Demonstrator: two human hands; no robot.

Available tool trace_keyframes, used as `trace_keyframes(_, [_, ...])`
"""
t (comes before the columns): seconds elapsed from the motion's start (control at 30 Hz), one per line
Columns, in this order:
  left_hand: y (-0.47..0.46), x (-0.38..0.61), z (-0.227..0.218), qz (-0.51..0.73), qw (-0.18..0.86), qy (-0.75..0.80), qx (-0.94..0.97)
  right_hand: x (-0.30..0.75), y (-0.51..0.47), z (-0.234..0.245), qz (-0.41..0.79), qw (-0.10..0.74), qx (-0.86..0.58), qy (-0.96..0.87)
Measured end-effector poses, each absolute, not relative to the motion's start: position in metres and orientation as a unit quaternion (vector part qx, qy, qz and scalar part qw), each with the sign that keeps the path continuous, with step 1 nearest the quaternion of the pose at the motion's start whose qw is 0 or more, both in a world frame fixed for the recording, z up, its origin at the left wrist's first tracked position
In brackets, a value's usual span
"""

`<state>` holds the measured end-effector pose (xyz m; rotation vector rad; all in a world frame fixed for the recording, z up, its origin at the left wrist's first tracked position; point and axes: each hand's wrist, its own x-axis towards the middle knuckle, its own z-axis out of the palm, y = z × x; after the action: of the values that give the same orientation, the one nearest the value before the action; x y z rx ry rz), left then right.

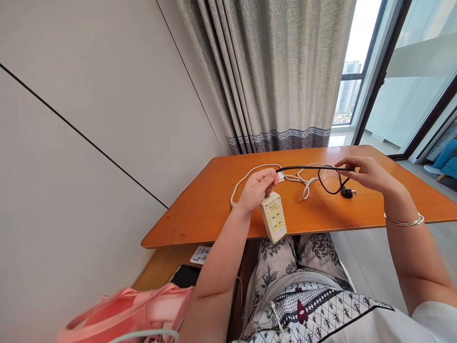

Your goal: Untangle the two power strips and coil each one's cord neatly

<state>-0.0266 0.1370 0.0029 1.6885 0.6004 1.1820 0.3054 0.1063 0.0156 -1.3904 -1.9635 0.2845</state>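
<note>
the step in hand looks like straightening a black cord (310,168) out between both hands above an orange table (200,209). the left hand (257,189) is closed, pinching one end of the cord between thumb and fingers, with a cream power strip (273,216) just under it at the table's near edge; whether the hand also grips the strip, i cannot tell. the right hand (367,172) is partly closed, fingers pinched on the cord further along, and past that grip the cord hangs in a loop down to its plug (347,192), which sits on or just over the table.

the cord runs nearly level from hand to hand, taut. a white cable (303,183) lies in loose curls on the table behind it, between the hands.

by my judgement the next move calls for bringing the plug end within reach of the strip's sockets, or gathering the loop, and for keeping the black cord out of the white one.
</note>
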Motion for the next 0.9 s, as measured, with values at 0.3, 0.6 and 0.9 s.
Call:
trace_keyframes(0.3, [0.141, -0.038, 0.003, 0.529, 0.495, 0.242, 0.645, 0.345, 0.131, -0.015, -0.043, 0.204, -0.625, -0.752])
trace_keyframes(0.6, [0.143, -0.040, 0.005, 0.540, 0.494, 0.292, 0.615, 0.392, 0.134, -0.005, -0.253, 0.273, -0.788, -0.491])
trace_keyframes(0.9, [0.148, -0.037, 0.003, 0.544, 0.431, 0.301, 0.654, 0.395, 0.167, 0.064, -0.255, 0.347, -0.797, -0.424])
